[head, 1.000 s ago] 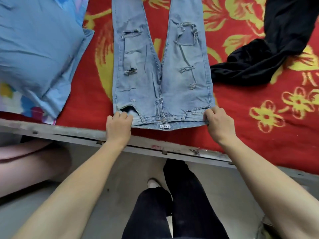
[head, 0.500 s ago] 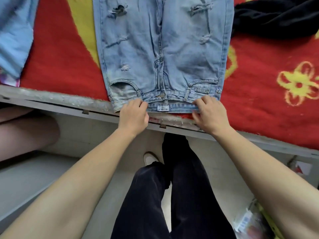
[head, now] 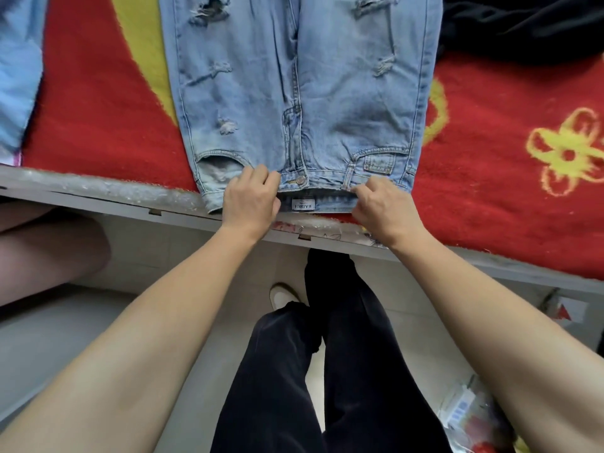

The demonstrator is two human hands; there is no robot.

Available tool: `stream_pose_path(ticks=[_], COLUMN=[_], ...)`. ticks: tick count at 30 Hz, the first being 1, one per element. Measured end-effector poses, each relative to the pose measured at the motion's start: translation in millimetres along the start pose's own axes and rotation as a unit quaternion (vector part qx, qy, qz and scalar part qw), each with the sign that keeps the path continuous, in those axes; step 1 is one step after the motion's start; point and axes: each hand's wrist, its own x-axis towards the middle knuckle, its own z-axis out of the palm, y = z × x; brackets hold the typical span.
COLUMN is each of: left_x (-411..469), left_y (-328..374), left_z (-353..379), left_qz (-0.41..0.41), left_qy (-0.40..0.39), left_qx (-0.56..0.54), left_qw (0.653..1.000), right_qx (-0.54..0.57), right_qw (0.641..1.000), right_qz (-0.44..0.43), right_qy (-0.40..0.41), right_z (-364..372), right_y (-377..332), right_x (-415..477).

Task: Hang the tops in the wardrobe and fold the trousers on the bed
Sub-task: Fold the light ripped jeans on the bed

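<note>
Currently early in the folding step; entries run left to right. At the left edge, pale blue cloth [head: 16, 76]: smooth, matte, lying on the bed and cut off by the picture's edge. Next, the red blanket [head: 98, 109]: fuzzy pile, yellow flower pattern, covering the bed, with the grey bed rail [head: 98, 191] along its near side, wrapped in what looks like clear film. At centre, the jeans [head: 343, 93]: light-wash denim, stiff-looking, frayed rips on both legs, laid flat and front-up on the blanket, waistband at the near edge and partly over the rail, legs running away out of view. No fold made yet, as far as shown. The left hand [head: 251, 201] has its fingers curled onto the waistband just left of the metal button [head: 299, 180], gripping the denim. The right hand [head: 382, 207] pinches the waistband by a belt loop, right of the white label [head: 303, 204]. Far right, a black garment [head: 523, 24]: soft, crumpled, heaped on the blanket beside the jeans; top or trousers, cannot tell. Wardrobe not in view, so hanging progress unknown. Judgement: jeans squared for folding; folding them and dealing with the black piece remain
</note>
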Motion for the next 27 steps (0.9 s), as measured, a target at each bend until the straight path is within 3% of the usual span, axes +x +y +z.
stream_pose_path(ticks=[4,8,14,16,20,25,27], left_x=[-4.5,-4.7,-13.3,-16.8,-15.7,6.1,18.9], left_y=[4.3,3.1,7.4,8.7,16.4,19.1,15.9], left_z=[-3.4,-2.4,4.2,12.1,24.3,11.8,6.7], left_qz=[-0.028,-0.028,-0.022,-0.031,-0.056,-0.078,-0.079], left_qy=[0.046,0.084,0.042,-0.019,-0.178,-0.227,-0.193], left_qx=[-0.019,-0.025,-0.007,0.004,0.028,0.017,-0.001], left_qw=[0.998,0.996,0.999,0.999,0.982,0.971,0.978], right_qx=[0.017,-0.014,-0.002,-0.003,0.02,0.142,0.151], right_qw=[0.997,0.995,0.981,0.983,0.993,0.98,0.985], right_qz=[-0.024,-0.051,-0.109,-0.129,-0.106,-0.061,-0.026], right_qy=[0.072,0.085,0.163,0.129,-0.05,-0.124,-0.086], right_z=[1.2,6.0,5.0,12.2,23.2,-12.3,-21.2], right_y=[1.7,-3.9,2.8,7.1,3.6,14.5,28.2], right_x=[-8.4,14.5,9.7,3.3,3.6,19.6,24.7])
